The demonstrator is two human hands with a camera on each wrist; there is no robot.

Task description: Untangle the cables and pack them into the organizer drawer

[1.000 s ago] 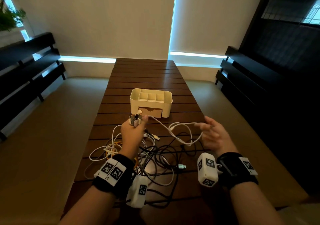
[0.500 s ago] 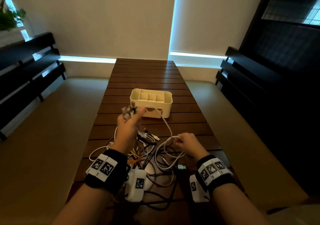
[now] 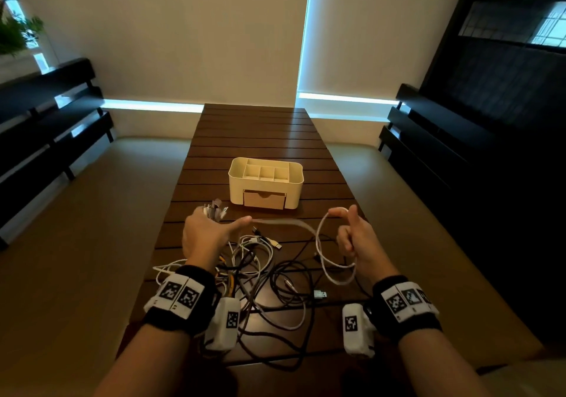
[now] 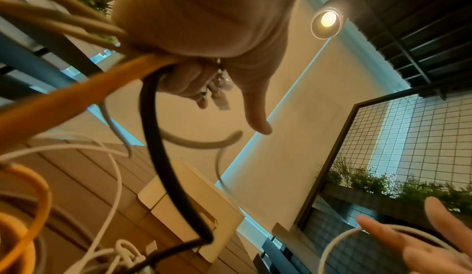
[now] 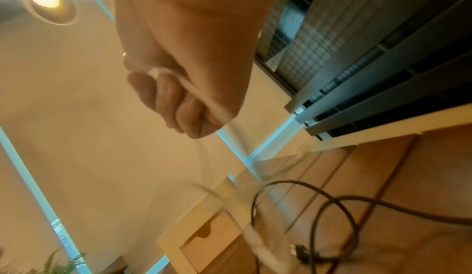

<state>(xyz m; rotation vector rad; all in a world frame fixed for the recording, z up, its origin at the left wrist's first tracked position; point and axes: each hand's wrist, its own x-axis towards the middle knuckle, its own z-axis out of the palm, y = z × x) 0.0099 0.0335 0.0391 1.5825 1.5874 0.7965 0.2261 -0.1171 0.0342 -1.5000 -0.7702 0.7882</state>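
We keep the left hand (image 3: 205, 233) clenched on the plug bundle (image 3: 214, 210) mid-frame, right hand (image 3: 352, 237) pinching the white cable (image 3: 321, 243) sideways, clear of the desk (image 3: 254, 133) tangle (image 3: 260, 274).

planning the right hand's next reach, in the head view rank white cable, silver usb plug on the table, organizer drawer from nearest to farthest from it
1. white cable: held in the right hand itself.
2. silver usb plug: on the table, below and left of that hand.
3. organizer drawer: shut, up the table to the left, slightly farther.
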